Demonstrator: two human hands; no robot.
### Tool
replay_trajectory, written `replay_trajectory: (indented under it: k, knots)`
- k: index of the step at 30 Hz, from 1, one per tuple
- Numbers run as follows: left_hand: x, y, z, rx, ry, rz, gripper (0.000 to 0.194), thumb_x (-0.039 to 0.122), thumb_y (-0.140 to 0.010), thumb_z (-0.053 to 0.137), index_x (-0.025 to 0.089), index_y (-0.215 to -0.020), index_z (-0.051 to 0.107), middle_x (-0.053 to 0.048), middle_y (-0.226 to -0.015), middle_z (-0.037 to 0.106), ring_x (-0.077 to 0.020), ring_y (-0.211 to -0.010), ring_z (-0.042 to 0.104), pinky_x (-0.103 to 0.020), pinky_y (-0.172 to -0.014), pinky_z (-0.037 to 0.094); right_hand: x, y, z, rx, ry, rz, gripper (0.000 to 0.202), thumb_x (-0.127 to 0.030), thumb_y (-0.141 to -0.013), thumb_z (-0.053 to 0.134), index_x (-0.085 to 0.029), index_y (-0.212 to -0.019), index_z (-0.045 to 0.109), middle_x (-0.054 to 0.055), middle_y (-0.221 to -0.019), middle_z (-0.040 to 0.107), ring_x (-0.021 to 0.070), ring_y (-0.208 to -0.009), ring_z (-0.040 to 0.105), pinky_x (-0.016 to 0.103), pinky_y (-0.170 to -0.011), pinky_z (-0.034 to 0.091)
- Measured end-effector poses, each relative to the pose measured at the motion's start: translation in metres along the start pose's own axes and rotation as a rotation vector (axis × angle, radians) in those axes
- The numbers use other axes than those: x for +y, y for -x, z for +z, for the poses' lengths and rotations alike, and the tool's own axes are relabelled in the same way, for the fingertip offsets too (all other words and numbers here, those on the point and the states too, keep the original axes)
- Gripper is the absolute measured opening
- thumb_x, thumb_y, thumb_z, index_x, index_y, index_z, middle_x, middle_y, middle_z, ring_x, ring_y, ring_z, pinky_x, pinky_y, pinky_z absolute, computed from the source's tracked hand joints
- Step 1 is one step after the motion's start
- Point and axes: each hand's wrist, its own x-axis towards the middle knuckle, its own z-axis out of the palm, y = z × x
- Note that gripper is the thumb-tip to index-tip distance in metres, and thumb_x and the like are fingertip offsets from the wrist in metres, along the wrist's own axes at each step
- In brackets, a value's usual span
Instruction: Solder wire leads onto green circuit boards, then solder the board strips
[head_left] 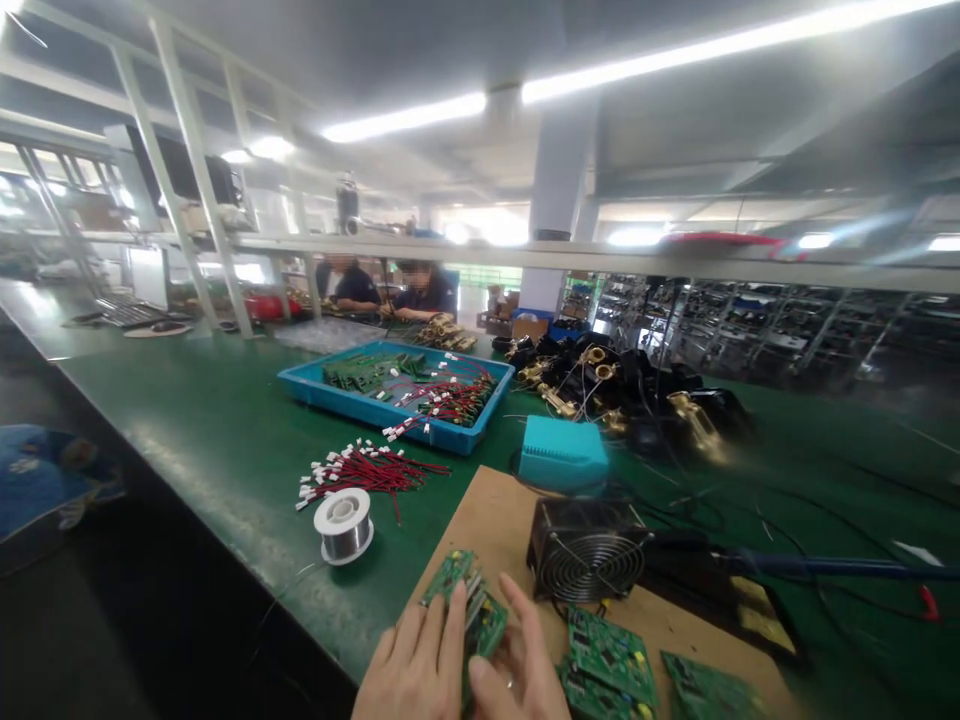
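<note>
Near the bottom of the head view, both my hands are on several green circuit boards [450, 573] bunched together over the edge of a brown board. My left hand [416, 655] lies across them from the left, fingers bent over the top. From the other side my right hand [525, 655] grips them, its thumb against the boards and its index finger raised. My palms hide the lower part of the bunch. Just right of my hands, more circuit boards [611, 655] lie by a black fan [589, 550] with a round wire guard.
A solder wire spool [345, 528] and red-black wires with white connectors [360, 470] lie left. Behind them is a blue tray [450, 438] of boards and wires. A teal box [562, 452], soldering iron [832, 566] and brass parts [592, 375] sit right. Two people work beyond.
</note>
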Motion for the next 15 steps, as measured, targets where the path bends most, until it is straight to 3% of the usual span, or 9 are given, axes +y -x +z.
replay_trajectory:
  k: [3,7,11,15]
  knots:
    - [0.012,-0.009,-0.026,-0.070,0.200,-0.137,0.062,0.030,-0.077,0.063,0.005,-0.133,0.053,-0.014,-0.114,0.073,-0.0288,-0.099,0.066,-0.040,-0.080,0.056,-0.035,0.000,-0.003,0.051,0.344,0.069,0.065,-0.031,-0.081,0.061,-0.018,-0.140,0.037,0.014,-0.130,0.064,0.0271,-0.119,0.063,0.043,-0.107,0.045]
    - [0.018,-0.011,-0.043,-0.084,0.431,-0.226,0.051,0.027,-0.085,0.061,0.012,-0.133,0.050,-0.012,-0.119,0.070,-0.0305,-0.116,0.057,-0.049,-0.097,0.050,-0.081,-0.002,0.004,-0.118,0.864,0.139,0.051,-0.012,-0.088,0.048,-0.015,-0.138,0.040,0.016,-0.132,0.061,0.0255,-0.124,0.058,0.044,-0.110,0.041]
    - [0.012,-0.001,-0.034,-0.014,0.609,-0.235,0.040,0.028,-0.092,0.058,0.016,-0.130,0.051,-0.011,-0.121,0.066,-0.0261,-0.121,0.055,-0.046,-0.104,0.047,-0.100,-0.002,0.013,-0.209,1.119,0.140,0.048,-0.009,-0.092,0.048,-0.007,-0.140,0.041,0.022,-0.131,0.060,0.0291,-0.124,0.057,0.044,-0.107,0.041]
    - [-0.001,0.008,-0.017,-0.014,0.669,-0.210,0.046,0.032,-0.092,0.060,0.019,-0.135,0.048,-0.012,-0.129,0.060,-0.0279,-0.127,0.053,-0.055,-0.114,0.038,-0.098,-0.004,0.015,-0.199,1.145,0.128,0.049,-0.013,-0.090,0.054,-0.006,-0.138,0.044,0.021,-0.125,0.063,0.0304,-0.121,0.058,0.044,-0.105,0.043]
